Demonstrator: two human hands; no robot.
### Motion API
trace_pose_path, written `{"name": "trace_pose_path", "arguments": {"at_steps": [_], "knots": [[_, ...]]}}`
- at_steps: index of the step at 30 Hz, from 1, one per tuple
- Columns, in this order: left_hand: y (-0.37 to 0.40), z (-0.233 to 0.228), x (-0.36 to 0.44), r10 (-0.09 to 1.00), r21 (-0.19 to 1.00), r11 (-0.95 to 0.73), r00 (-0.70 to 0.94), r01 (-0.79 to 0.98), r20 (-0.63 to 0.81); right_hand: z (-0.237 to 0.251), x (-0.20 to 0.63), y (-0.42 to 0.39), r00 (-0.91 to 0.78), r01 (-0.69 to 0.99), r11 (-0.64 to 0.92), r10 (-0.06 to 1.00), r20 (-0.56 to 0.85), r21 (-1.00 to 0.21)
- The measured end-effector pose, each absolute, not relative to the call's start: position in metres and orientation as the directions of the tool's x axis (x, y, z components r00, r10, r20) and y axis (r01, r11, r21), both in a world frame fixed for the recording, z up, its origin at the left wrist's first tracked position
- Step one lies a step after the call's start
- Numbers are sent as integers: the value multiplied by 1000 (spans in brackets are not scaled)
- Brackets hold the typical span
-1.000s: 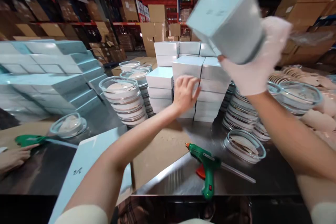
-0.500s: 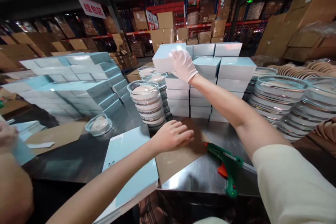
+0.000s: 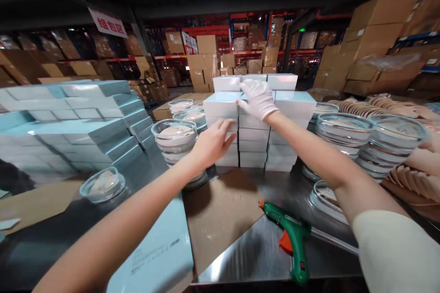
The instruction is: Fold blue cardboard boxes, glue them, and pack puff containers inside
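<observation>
My right hand (image 3: 257,97), in a white glove, rests palm down on the top of the middle stack of pale blue boxes (image 3: 256,135). My bare left hand (image 3: 211,143) presses its fingers against the side of the left stack of boxes (image 3: 222,105). Neither hand grips anything. More blue-and-white boxes (image 3: 282,81) stand in a row behind.
Stacked clear round lidded dishes (image 3: 174,136) stand left of the boxes, and more dishes (image 3: 343,130) right. A green glue gun (image 3: 292,238) lies on the steel table (image 3: 254,252). A flat blue carton (image 3: 158,256) and brown cardboard sheet (image 3: 220,210) lie near. Piled blue boxes (image 3: 85,119) fill the left.
My right hand set the blue box onto the stacks and now lies flat on the middle stack. My left hand rose from the cardboard to the left stack's side.
</observation>
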State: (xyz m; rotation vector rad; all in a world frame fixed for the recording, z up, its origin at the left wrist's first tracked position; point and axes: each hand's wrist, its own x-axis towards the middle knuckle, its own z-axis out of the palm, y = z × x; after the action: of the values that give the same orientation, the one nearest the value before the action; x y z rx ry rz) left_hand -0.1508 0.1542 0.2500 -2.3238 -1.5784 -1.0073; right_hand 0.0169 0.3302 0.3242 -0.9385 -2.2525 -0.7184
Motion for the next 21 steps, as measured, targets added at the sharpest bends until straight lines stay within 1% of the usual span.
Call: {"name": "trace_pose_path", "arguments": {"at_steps": [1, 2, 3, 5, 7, 10, 12, 14, 16, 19, 21], "knots": [[176, 262, -155, 688, 136, -421, 218, 897, 692, 330, 41, 337, -553, 785, 572, 473, 686, 238], [198, 272, -159, 644, 51, -399, 240, 916, 727, 336, 64, 344, -538, 808, 543, 519, 664, 230], [218, 279, -162, 636, -8, -365, 256, 931, 728, 340, 86, 352, -532, 822, 522, 564, 631, 227], [254, 288, -164, 671, -55, -297, 250, 953, 698, 344, 121, 365, -562, 816, 523, 623, 544, 245], [282, 292, -164, 703, -64, -270, 242, 961, 669, 342, 140, 374, -610, 787, 554, 634, 475, 273], [309, 294, -165, 716, -89, -327, 308, 941, 626, 336, 148, 378, -674, 735, 610, 610, 417, 296], [318, 293, -167, 719, -68, -361, 324, 930, 615, 333, 147, 377, -709, 698, 651, 573, 410, 299], [322, 289, -170, 712, -24, -375, 305, 927, 633, 331, 147, 376, -744, 656, 694, 530, 406, 296], [324, 285, -173, 690, -12, -384, 296, 923, 661, 330, 147, 378, -768, 622, 729, 496, 405, 286], [326, 280, -170, 666, -41, -358, 286, 933, 689, 328, 148, 385, -763, 619, 740, 487, 424, 264], [328, 279, -166, 663, -30, -306, 236, 952, 711, 327, 150, 391, -749, 631, 737, 497, 439, 244]]}}
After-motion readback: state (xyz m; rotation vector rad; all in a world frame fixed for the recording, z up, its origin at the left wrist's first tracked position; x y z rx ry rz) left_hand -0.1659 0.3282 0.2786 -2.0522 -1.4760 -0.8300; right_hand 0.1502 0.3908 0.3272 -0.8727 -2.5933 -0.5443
